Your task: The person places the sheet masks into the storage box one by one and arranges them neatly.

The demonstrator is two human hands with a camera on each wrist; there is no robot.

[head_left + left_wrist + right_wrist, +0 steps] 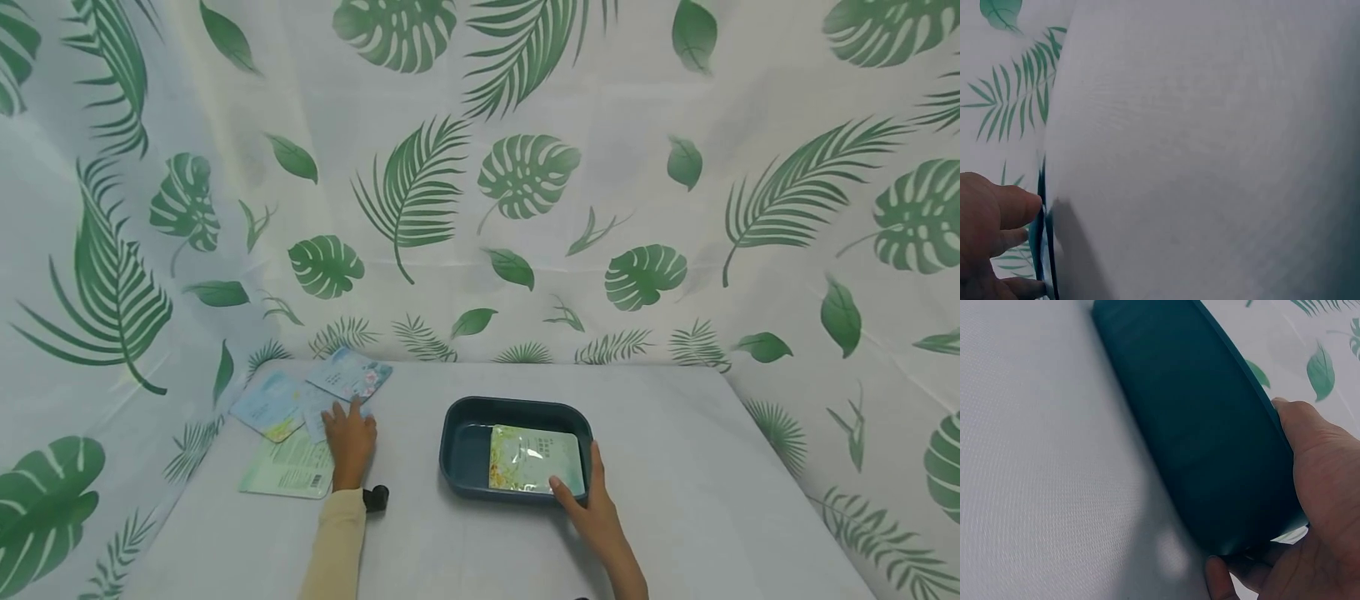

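Note:
A dark teal rectangular tray [465, 493] stands at the middle of the table, with a green-and-yellow flat sachet, like a face mask packet [531, 458], lying inside at its right. My right hand [598, 508] grips the tray's near right corner, thumb over the rim; in the right wrist view other fingers [1219, 578] reach round the tray's end and bottom edge. At the left, my left hand [351, 442] touches a light-blue packet [315, 412], its fingers loosely spread. Dark packet edges [1049, 244] meet the fingertips in the left wrist view.
Around the left hand lie a blue packet with flowers [349, 373], a blue packet with a yellow corner [270, 404] and a pale green packet [287, 468], partly overlapping. A white cloth covers the table [420, 550]. A leaf-print curtain [585, 317] hangs behind and at both sides.

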